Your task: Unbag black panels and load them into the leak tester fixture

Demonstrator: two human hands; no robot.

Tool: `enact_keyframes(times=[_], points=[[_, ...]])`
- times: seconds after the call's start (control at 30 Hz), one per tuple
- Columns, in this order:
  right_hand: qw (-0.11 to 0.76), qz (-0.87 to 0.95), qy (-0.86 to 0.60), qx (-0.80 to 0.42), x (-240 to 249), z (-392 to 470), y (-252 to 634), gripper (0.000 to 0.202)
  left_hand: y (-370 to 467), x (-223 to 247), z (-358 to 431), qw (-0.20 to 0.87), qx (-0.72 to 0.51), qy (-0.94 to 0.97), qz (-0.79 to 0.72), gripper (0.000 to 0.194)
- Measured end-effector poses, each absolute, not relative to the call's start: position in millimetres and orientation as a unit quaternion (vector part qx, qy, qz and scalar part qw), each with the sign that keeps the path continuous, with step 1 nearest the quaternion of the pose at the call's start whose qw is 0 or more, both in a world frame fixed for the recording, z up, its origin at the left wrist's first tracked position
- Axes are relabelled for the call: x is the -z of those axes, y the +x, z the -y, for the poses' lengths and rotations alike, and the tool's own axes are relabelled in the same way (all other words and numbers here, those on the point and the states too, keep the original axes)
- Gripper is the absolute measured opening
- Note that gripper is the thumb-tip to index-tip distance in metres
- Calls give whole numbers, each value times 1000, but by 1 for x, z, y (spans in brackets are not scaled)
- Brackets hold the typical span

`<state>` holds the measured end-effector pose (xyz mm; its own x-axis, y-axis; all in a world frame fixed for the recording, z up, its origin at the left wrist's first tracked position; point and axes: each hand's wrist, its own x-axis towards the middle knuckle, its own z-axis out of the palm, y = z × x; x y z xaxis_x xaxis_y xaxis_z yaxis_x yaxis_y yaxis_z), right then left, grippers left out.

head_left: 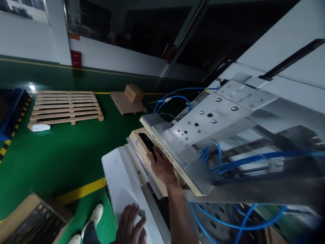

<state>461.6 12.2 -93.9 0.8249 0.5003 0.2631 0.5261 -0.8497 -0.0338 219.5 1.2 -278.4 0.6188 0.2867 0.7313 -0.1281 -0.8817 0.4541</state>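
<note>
My right hand reaches into the gap between a cream lower fixture block and the cream-edged upper plate of a machine. Its fingers are stretched out over a flat black part lying in the lower block's recess. Some fingertips are hidden under the upper plate, and I see no clear grip. My left hand rests on the sloping white machine cover, fingers apart and holding nothing.
Above the right hand is a metal bracket with bolts and the number 3097. Blue air hoses loop around the machine. An open carton stands at lower left. A wooden pallet and a closed box are farther back.
</note>
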Motion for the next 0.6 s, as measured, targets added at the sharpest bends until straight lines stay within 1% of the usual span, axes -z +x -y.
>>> enact_keyframes(times=[0.07, 0.1, 0.17, 0.27, 0.33, 0.5, 0.6], points=[[52, 256, -959, 112, 91, -23, 452, 61, 214, 270, -6, 248, -403, 880, -41, 46], [53, 255, -960, 102, 89, -30, 448, 64, 212, 267, -8, 251, -395, 883, -40, 47], [50, 262, -961, 72, 84, -46, 444, 65, 209, 264, -10, 257, -389, 884, -36, 50], [20, 276, -961, 23, 78, -63, 445, 69, 209, 262, -12, 266, -392, 880, -31, 51], [2, 275, -961, 15, 76, -68, 446, 71, 209, 261, -15, 270, -393, 879, -28, 50], [26, 275, -959, 69, 76, -67, 433, 70, 210, 258, -20, 287, -406, 867, -18, 47], [31, 207, -969, 127, 84, -61, 417, 68, 210, 258, -21, 292, -415, 862, -16, 46]])
